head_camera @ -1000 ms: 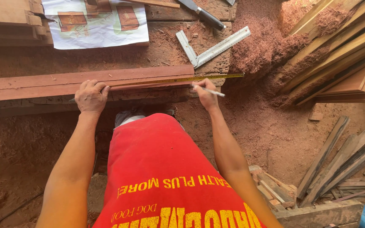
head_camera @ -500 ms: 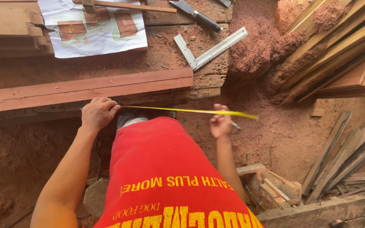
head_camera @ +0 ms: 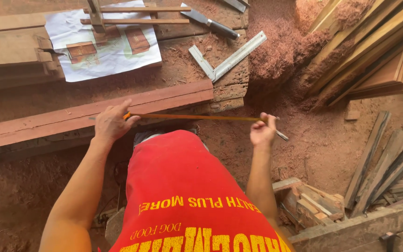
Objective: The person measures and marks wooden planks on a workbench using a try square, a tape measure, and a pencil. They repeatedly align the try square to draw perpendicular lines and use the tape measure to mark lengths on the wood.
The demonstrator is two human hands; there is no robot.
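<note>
left hand [head_camera: 112, 123] pinches one end of the yellow tape measure [head_camera: 192, 117], right hand [head_camera: 263, 130] is closed on the other end plus a pencil [head_camera: 281, 136]; tape is pulled taut mid-frame, just in front of the reddish plank [head_camera: 89, 114]. tape case is hidden. steel square [head_camera: 227, 58] and paper drawing [head_camera: 103, 42] lie at upper frame.

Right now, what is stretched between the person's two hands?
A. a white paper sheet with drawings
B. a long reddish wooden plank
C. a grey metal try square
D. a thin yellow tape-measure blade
D: the thin yellow tape-measure blade runs from the left hand to the right hand, while the grey metal try square, the long reddish wooden plank and the white paper sheet with drawings lie untouched beyond it.
</note>
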